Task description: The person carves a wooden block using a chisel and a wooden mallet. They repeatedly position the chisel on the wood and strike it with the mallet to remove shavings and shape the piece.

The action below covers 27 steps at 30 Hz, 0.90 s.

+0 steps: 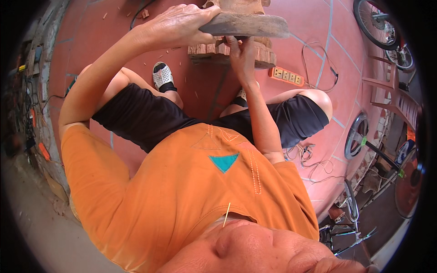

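My left hand (191,22) grips the left end of a flat, greyish wooden board (255,25) with rounded ends. The board lies crosswise against a carved block of reddish-brown wood (207,54), whose scalloped, wider base shows below it. My right hand (244,59) reaches up under the board's near edge. Its fingers are closed together by the wood, around something small that is mostly hidden. A dark spot and a bit of orange show at those fingertips, too small to name.
An orange power strip (287,76) with a cable lies right of the block. Wood chips (144,13) dot the red tiled floor. A plastic chair (400,102), a motorbike wheel (375,22) and a loose wheel (356,135) stand at the right. Tangled cord (306,152) lies by my right knee.
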Each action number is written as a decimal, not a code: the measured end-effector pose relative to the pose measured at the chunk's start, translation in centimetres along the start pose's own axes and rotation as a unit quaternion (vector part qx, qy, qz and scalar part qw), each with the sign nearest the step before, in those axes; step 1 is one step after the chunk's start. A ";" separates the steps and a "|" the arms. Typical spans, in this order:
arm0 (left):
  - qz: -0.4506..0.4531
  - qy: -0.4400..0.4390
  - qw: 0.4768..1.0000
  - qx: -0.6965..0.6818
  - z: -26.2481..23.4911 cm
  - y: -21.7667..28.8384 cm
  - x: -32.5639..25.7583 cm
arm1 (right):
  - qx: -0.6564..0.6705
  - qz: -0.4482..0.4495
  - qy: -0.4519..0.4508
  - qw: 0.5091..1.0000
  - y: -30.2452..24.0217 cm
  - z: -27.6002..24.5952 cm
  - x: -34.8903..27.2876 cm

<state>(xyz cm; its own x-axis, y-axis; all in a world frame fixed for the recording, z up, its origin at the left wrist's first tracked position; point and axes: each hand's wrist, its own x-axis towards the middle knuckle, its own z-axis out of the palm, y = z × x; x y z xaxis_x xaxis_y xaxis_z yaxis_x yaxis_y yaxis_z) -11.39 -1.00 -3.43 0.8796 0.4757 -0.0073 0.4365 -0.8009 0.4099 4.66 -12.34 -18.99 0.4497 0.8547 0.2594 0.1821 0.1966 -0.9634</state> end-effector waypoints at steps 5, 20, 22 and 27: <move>-0.030 -0.110 0.993 0.007 -3.6 2.3 0.6 | 0.018 0.026 0.002 1.000 -0.6 0.0 0.1; -0.051 -0.074 0.996 0.000 -2.5 0.2 0.8 | 0.293 0.255 0.079 0.918 1.4 -2.3 1.5; -0.049 -0.039 0.997 -0.035 -2.7 -0.1 0.5 | 0.272 0.231 0.058 0.932 0.8 -2.1 1.5; -0.044 -0.019 0.998 -0.037 -2.9 -0.7 0.4 | 0.194 0.152 0.012 0.969 -0.8 -1.2 0.9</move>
<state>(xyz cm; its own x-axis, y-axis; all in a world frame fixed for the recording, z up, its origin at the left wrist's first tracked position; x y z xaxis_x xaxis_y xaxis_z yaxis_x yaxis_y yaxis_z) -11.92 0.81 -1.13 0.8457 0.5276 -0.0803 0.4986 -0.7273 0.4716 5.96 -12.26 -17.89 0.4513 0.8914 -0.0424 -0.3023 0.1080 -0.9471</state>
